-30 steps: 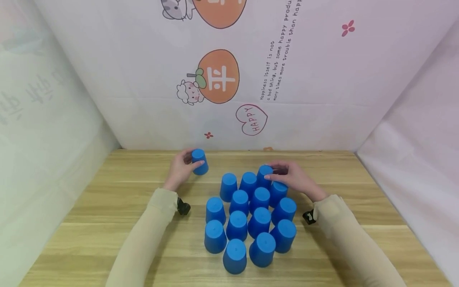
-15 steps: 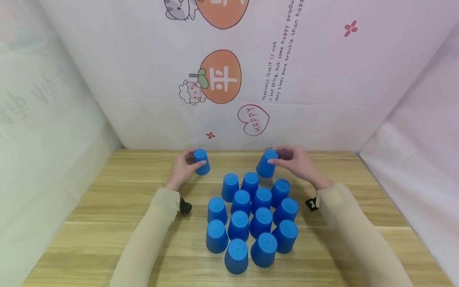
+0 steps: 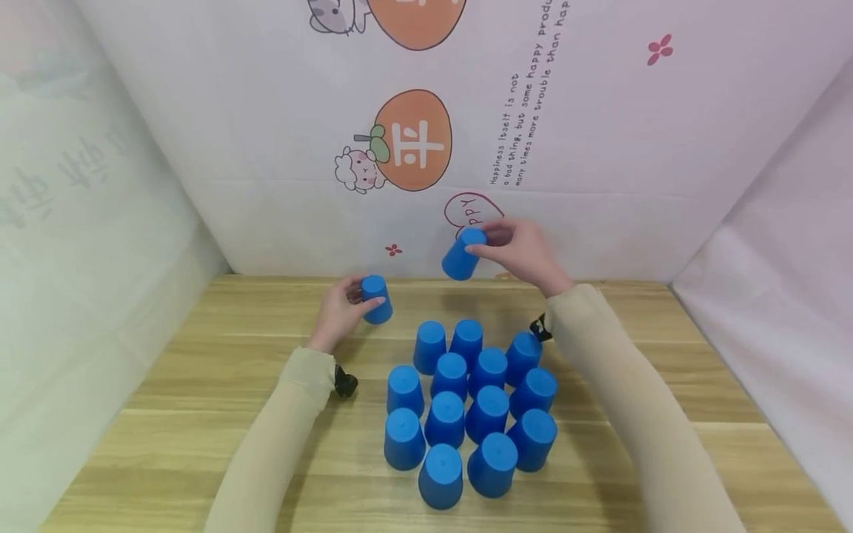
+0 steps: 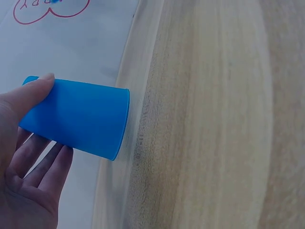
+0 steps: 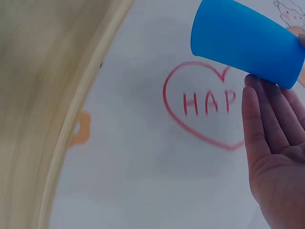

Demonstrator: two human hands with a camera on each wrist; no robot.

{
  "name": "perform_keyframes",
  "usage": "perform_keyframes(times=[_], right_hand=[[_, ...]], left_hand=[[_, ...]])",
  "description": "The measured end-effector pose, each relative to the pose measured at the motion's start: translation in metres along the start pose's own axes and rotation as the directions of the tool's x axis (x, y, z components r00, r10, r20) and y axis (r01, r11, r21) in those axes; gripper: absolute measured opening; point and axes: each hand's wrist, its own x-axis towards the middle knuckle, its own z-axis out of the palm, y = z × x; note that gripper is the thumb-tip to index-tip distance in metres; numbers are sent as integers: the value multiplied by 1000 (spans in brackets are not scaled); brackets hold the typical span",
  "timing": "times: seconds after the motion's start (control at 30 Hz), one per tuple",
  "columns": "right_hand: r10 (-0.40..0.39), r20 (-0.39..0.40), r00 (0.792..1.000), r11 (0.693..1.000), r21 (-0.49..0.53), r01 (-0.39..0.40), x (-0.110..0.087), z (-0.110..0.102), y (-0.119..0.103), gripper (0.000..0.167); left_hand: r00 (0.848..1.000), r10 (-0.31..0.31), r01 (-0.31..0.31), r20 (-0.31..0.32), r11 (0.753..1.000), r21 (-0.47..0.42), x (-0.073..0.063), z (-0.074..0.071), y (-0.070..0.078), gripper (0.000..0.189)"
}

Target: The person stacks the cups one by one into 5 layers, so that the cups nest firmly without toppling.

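Your left hand (image 3: pixel 338 312) pinches an upside-down, tapered blue plastic cup (image 4: pixel 78 117) near the far edge of the light wood-grain table (image 3: pixel 200 385), while your right hand (image 3: pixel 523 250) holds a matching, tilted blue cup (image 3: pixel 460 259) in the air, beyond the clustered upside-down blue plastic cups (image 3: pixel 445 426).

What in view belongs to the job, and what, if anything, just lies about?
Likely the job:
- blue cup in left hand
- blue cup in right hand
- thirteen grouped cups on the wooden table

Likely just background:
- printed backdrop
- black wrist devices
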Motion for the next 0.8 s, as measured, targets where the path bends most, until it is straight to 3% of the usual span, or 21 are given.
perform_keyframes(times=[0.3,0.8], right_hand=[[-58,103,993,998,21,56,16,41,-9,56],[-29,249,968,995,-81,50,22,81,-8,53]], left_hand=[[1000,-10,10,-1,1000,6,1,1,1,58],[1000,-30,30,-4,1000,5,-1,-1,2,57]])
